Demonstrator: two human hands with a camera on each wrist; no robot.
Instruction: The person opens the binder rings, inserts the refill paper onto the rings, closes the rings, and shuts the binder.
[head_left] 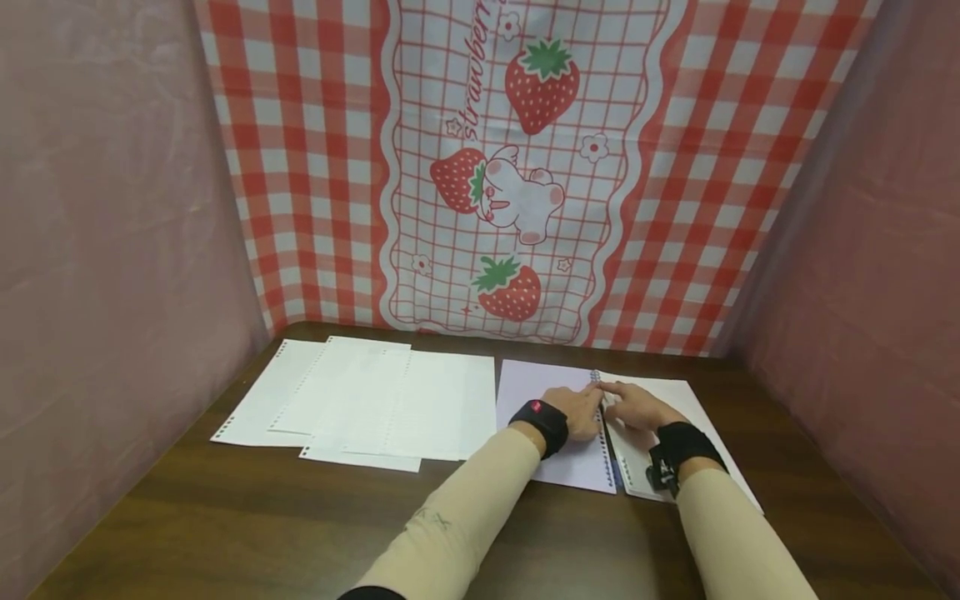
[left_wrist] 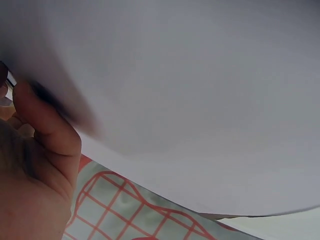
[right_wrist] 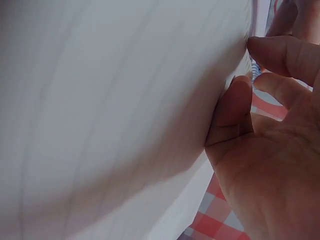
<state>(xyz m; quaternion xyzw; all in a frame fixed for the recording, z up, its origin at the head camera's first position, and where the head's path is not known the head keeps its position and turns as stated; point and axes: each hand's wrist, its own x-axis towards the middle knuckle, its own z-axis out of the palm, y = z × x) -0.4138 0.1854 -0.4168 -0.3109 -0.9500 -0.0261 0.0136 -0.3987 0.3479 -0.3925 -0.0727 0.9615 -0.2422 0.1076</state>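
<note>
A notebook lies spread out toward the right of the table, its lilac sheet on the left side. White pages lie on the right, with holes along their inner edge. Between the halves runs a spiral binding. My left hand is over the lilac sheet, its fingertips at the upper part of the binding. From the other side, my right hand meets the binding close to the left fingertips. In the right wrist view, the thumb and forefinger are apart at the edge of a lined page.
Several loose white sheets with punched holes overlap on the left of the brown table. A red-checked strawberry cloth hangs behind the table, and pink cloth walls stand at both sides.
</note>
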